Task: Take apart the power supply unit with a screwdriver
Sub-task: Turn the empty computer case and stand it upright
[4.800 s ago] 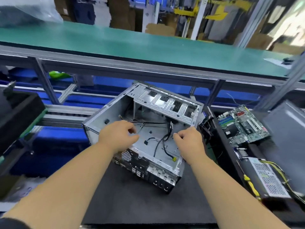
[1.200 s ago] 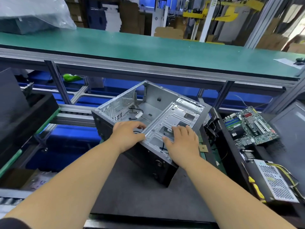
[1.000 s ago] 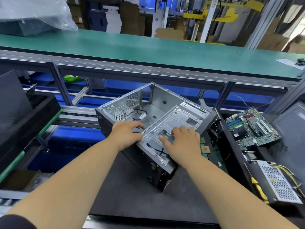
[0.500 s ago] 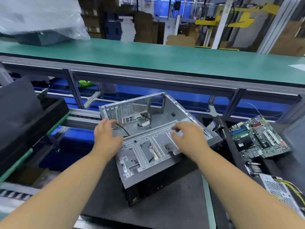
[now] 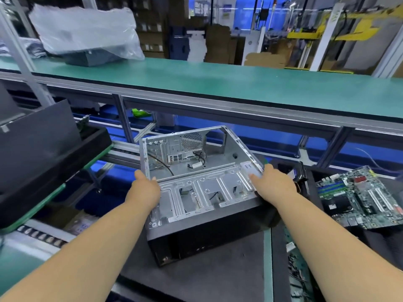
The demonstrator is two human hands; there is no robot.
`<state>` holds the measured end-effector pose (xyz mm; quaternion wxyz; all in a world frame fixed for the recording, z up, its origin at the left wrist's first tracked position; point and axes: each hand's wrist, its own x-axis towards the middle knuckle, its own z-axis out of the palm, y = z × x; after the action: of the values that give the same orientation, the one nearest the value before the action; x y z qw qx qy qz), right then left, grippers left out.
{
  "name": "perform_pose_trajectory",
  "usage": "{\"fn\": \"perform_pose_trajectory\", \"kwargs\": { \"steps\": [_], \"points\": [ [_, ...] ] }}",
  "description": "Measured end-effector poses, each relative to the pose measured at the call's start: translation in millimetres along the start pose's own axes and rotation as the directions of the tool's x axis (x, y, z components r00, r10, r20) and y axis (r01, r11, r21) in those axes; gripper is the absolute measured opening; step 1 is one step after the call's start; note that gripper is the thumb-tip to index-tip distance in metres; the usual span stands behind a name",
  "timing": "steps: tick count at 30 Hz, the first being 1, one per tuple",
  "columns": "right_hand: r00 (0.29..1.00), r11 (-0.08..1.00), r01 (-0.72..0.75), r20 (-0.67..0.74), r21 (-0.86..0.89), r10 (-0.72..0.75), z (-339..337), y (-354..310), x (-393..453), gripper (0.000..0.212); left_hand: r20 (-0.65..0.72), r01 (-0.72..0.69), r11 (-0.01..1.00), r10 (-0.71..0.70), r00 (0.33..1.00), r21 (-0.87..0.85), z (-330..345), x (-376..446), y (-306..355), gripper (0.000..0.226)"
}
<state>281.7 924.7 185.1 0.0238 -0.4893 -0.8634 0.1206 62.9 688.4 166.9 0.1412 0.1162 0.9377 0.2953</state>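
An open grey metal computer case [image 5: 196,171] with a black front panel stands on the dark mat [image 5: 207,277] in front of me, its open side up, loose cables inside. My left hand [image 5: 145,189] grips the case's left edge. My right hand [image 5: 272,185] holds the right edge by the drive cage. No power supply unit and no screwdriver are in view.
A green motherboard [image 5: 362,199] lies in a dark bin at the right. A black tray [image 5: 43,162] sits at the left over a roller track. A long green conveyor belt [image 5: 218,83] runs behind, carrying a plastic-wrapped box [image 5: 87,38].
Both hands turned the case around on the mat: its black front now faces me and the rear I/O panel faces away. The hands shifted to its left and right edges. The view tilted up.
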Motion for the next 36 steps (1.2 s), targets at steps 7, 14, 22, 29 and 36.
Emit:
{"fn": "perform_pose_trajectory", "kwargs": {
  "steps": [7, 14, 22, 29, 36],
  "points": [
    [0.993, 0.993, -0.118, -0.008, -0.017, 0.118, -6, -5, -7, 0.058, 0.018, -0.121, 0.993, 0.121, 0.992, 0.011, -8, 26, 0, 0.04],
    [0.98, 0.983, -0.181, 0.077, -0.038, 0.183, -1, -6, -8, 0.065, 0.137, -0.225, 0.974, 0.224, 0.965, -0.009, -21, 61, -4, 0.031],
    [0.919, 0.943, -0.324, 0.21, -0.075, 0.332, 1, -29, -4, 0.087, 0.268, -0.343, 0.938, 0.344, 0.9, -0.053, -35, 104, 0, 0.029],
    [0.907, 0.913, -0.407, 0.134, 0.032, 0.399, 2, -52, -5, 0.069, 0.32, -0.341, 0.926, 0.375, 0.87, -0.16, -36, 125, 5, 0.032],
    [0.93, 0.932, -0.354, -0.075, 0.081, 0.36, -1, -66, -3, 0.034, 0.28, -0.383, 0.909, 0.414, 0.866, -0.162, -40, 140, 11, 0.051]
  ]
}}
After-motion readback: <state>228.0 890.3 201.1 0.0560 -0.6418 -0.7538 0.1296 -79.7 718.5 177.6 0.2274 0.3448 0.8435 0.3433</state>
